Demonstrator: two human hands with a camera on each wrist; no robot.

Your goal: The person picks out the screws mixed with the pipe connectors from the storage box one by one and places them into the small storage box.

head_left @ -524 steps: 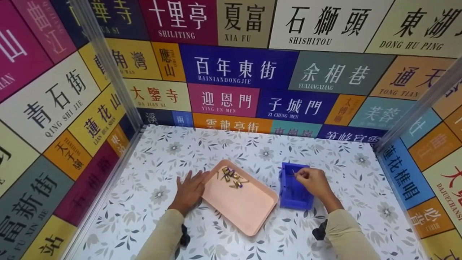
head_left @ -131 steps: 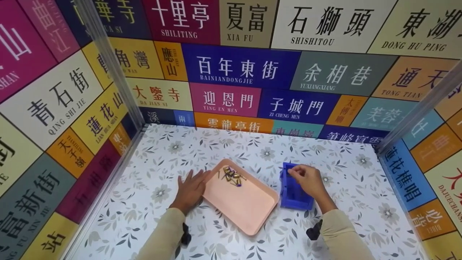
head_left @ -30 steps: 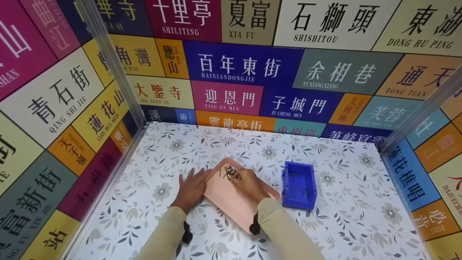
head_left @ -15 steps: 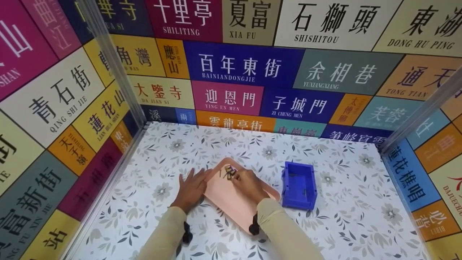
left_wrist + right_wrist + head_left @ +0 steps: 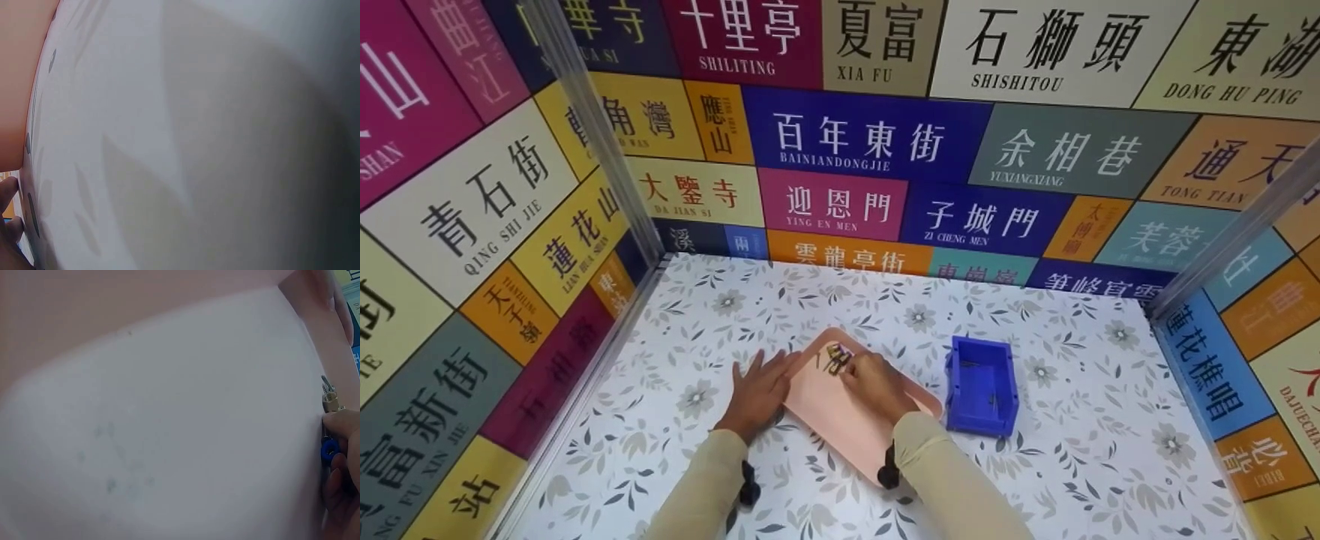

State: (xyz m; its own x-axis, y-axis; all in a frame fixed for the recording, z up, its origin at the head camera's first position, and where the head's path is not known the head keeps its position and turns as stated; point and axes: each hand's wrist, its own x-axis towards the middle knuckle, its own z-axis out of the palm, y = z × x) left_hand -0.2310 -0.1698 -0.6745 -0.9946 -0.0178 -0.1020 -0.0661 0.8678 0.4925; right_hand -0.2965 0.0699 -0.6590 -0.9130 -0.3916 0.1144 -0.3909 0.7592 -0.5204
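My left hand (image 5: 757,394) lies with spread fingers at the left edge of the peach tray (image 5: 832,427). At the tray's far end sits a small pile of brass-coloured metal parts (image 5: 832,358), with thin screws among them. My right hand (image 5: 877,386) reaches into the tray, its fingers curled at the pile's right side. In the right wrist view, a threaded brass piece (image 5: 331,402) and a blue ring-shaped part (image 5: 330,451) show right by the thumb (image 5: 343,423). I cannot tell whether the fingertips pinch a part. Most of the tray's right side is hidden under the right arm.
A blue open box (image 5: 982,386) stands to the right of the tray, with a few thin metal pieces (image 5: 992,399) inside. The table's cover (image 5: 1080,442) has a leaf and flower print. Walls with printed signs (image 5: 862,135) enclose the table at the back and sides.
My right hand held a thin piece over the blue box earlier, then moved left into the tray. Over the last second it shifts slightly among the parts. The left hand stays put.
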